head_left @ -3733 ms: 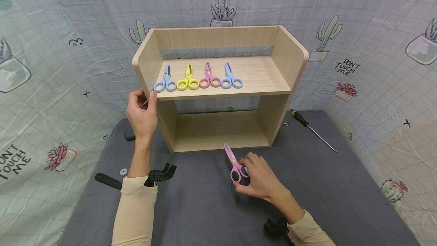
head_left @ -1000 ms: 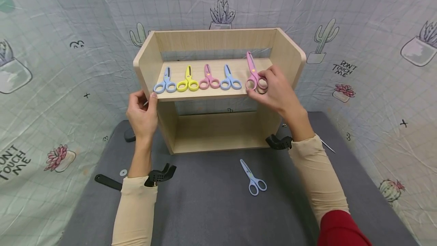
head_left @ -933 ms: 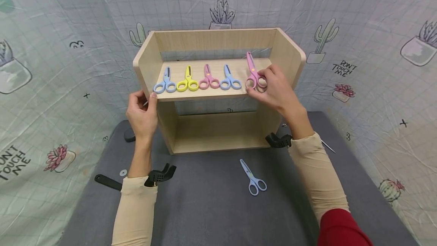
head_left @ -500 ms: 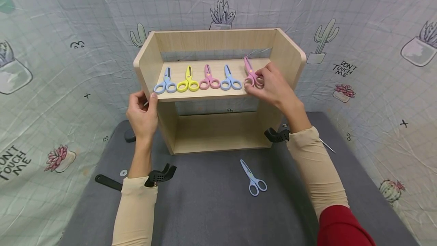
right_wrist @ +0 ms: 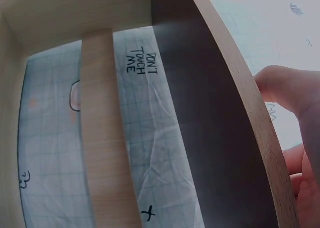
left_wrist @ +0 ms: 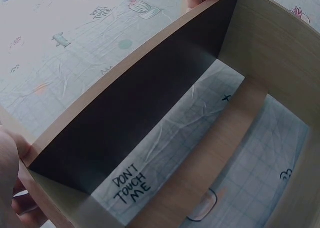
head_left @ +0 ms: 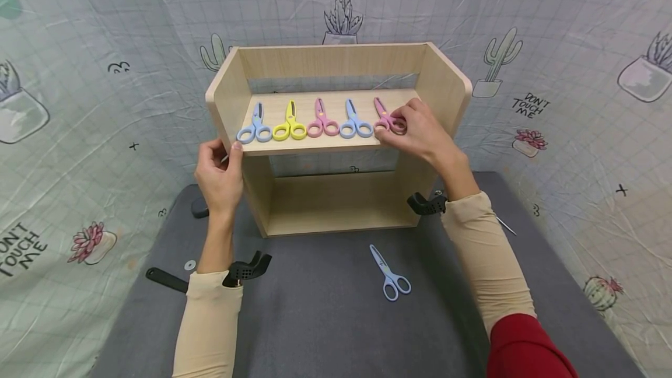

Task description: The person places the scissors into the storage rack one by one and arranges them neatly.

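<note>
A light wooden two-tier shelf (head_left: 341, 146) stands on the grey table. My left hand (head_left: 219, 177) grips its left side, thumb at the upper board's front edge and fingers curled behind the side panel. On that board, from the left, lie blue scissors (head_left: 254, 130), yellow scissors (head_left: 290, 127), pink scissors (head_left: 322, 126) and another blue pair (head_left: 356, 127). To their right my right hand (head_left: 425, 133) pinches the handles of a second pair of pink scissors (head_left: 381, 111), blades toward the back. In the right wrist view the scissors are hidden by the board.
Blue scissors (head_left: 389, 276) lie on the grey table (head_left: 315, 319) in front of the shelf. At left are a black handle (head_left: 165, 279), a white washer (head_left: 190, 264) and a dark round object (head_left: 199, 207). A screwdriver's shaft (head_left: 506, 226) shows beyond the right forearm.
My right hand has carried the pink scissors from above the table up to the upper board, then lowered them at the row's right end. The left hand has stayed put.
</note>
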A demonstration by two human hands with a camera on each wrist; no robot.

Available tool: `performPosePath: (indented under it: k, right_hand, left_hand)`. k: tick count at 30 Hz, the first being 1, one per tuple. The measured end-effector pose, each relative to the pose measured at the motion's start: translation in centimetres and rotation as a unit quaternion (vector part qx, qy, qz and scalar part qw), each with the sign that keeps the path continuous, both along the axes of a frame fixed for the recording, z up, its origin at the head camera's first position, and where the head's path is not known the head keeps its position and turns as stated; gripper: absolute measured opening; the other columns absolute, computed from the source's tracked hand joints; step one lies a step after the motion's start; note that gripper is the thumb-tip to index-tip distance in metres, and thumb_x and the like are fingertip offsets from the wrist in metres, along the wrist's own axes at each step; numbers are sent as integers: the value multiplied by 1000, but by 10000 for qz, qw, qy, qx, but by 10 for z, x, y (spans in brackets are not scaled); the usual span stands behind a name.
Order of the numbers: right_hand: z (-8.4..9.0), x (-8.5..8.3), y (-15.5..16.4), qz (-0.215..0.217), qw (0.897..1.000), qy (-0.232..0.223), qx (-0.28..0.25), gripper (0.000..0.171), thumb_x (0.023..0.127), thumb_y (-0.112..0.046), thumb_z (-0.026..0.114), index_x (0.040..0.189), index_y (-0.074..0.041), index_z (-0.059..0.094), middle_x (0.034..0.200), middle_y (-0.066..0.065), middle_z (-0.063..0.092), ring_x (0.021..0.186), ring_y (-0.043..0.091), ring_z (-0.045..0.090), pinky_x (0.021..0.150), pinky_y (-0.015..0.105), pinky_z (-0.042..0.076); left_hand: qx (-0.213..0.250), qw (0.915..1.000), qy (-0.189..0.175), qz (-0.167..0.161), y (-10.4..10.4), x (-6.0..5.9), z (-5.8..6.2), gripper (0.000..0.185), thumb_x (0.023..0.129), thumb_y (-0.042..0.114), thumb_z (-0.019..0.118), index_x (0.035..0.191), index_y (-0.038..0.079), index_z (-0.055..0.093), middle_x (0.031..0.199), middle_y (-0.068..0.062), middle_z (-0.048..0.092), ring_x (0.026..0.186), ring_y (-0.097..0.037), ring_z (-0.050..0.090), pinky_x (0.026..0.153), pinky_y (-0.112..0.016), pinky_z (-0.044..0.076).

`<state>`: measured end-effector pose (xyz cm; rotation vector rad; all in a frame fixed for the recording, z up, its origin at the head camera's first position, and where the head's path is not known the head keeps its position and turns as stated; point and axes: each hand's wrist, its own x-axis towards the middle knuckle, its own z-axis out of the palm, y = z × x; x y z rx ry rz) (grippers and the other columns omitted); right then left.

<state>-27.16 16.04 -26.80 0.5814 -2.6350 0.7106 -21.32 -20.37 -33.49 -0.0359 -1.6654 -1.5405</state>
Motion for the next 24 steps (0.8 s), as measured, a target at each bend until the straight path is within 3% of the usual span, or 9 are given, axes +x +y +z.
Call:
performPosePath:
  k: [15,24]
  right_hand:
    - [0,-2,0,164,9998,-83,61,59,87,-52,64,117,-2,69,106,12,54,104,27,45,84,35,37]
    - [0,3,3,69,9998,-129,-98,70,86,-54,66,129,0,62,118,15,51,113,29,43,95,43,40]
  left_hand:
    - [-60,10000,16,15,-1,0,-1,34,93,17,68,116,-8,61,102,-2,66,96,-8,67,87,-22,56]
    - [-20,10000,61,-20,-1,-1,0,33,93,15,68,115,-9,61,99,2,65,94,-7,67,85,-20,56]
